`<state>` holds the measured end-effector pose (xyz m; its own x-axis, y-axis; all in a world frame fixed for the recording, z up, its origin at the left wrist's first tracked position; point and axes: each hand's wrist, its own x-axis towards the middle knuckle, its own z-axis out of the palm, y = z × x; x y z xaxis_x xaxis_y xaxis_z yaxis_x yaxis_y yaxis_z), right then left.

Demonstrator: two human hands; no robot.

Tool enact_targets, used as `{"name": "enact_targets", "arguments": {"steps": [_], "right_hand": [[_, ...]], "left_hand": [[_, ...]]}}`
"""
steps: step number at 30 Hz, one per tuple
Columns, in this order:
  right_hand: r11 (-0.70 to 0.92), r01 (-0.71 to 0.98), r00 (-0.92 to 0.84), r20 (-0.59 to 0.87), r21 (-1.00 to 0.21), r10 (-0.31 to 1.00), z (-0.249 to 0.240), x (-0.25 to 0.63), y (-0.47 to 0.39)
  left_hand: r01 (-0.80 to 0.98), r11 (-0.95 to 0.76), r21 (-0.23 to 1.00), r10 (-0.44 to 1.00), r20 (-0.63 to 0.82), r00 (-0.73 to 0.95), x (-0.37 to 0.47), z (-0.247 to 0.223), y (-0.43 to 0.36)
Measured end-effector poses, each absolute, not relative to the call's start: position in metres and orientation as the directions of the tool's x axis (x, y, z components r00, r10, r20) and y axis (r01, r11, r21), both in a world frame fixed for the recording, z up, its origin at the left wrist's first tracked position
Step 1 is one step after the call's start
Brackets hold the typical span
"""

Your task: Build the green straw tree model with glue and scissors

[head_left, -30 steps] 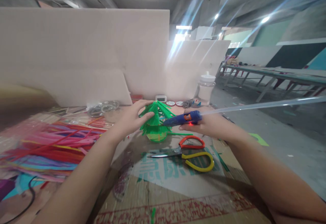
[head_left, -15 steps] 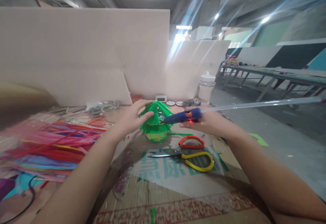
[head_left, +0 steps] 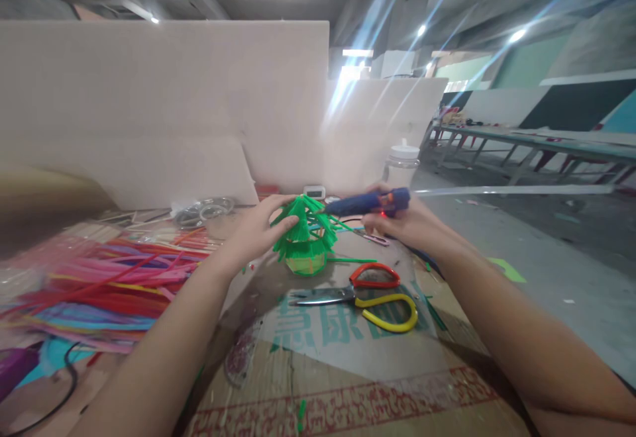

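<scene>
A small green tree shape [head_left: 304, 245], built of fuzzy pipe cleaners in layers on a pale green base, stands upright on the work surface. My left hand [head_left: 265, 226] grips its upper left side between thumb and fingers. In my right hand [head_left: 397, 222] is a blue hot glue gun [head_left: 365, 204], with a red light glowing and a long clear glue stick [head_left: 517, 191] out of its back. The nozzle points left, close to the tree's upper right side; whether it touches cannot be made out. Scissors [head_left: 348, 296] with one red and one yellow handle lie in front.
Many coloured pipe cleaners [head_left: 114, 285] are heaped at the left. Behind stand a white-lidded bottle [head_left: 402, 162], a small digital timer [head_left: 314, 192] and pale boards [head_left: 199, 93]. A clear protractor [head_left: 243, 354] lies near the front, and a black cable [head_left: 72, 384] at lower left.
My right hand has drawn the glue gun up and to the right, away from the tree's middle. My left hand keeps its grip and the tree stays in place.
</scene>
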<state>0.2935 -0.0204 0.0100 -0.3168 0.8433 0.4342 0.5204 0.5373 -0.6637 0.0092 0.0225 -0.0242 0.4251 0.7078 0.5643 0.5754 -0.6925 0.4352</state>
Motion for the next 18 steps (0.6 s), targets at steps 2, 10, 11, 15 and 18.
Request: {"name": "enact_targets", "arguments": {"steps": [2,10,11,15,18], "right_hand": [[0.529,0.504,-0.222,0.489,-0.683,0.844,0.011,0.297,-0.009],[0.366,0.679,-0.123,0.392,-0.637,0.912,-0.028,0.299,0.1],[0.351,0.685,-0.124,0.372,-0.638,0.92,-0.037,0.297,0.113],[0.3,0.681,-0.165,0.259,-0.668,0.952,-0.071,0.284,0.147],[0.262,0.676,-0.169,0.201,-0.689,0.965,-0.089,0.266,0.158]], "left_hand": [[0.571,-0.687,0.448,0.715,0.554,0.426,0.008,-0.024,0.023],[0.579,-0.676,0.456,0.728,0.538,0.426,0.007,-0.027,0.028],[0.582,-0.672,0.458,0.731,0.535,0.423,0.007,-0.027,0.028],[0.591,-0.673,0.445,0.729,0.537,0.424,0.008,-0.027,0.028],[0.594,-0.684,0.423,0.715,0.55,0.431,0.009,-0.026,0.028]]}}
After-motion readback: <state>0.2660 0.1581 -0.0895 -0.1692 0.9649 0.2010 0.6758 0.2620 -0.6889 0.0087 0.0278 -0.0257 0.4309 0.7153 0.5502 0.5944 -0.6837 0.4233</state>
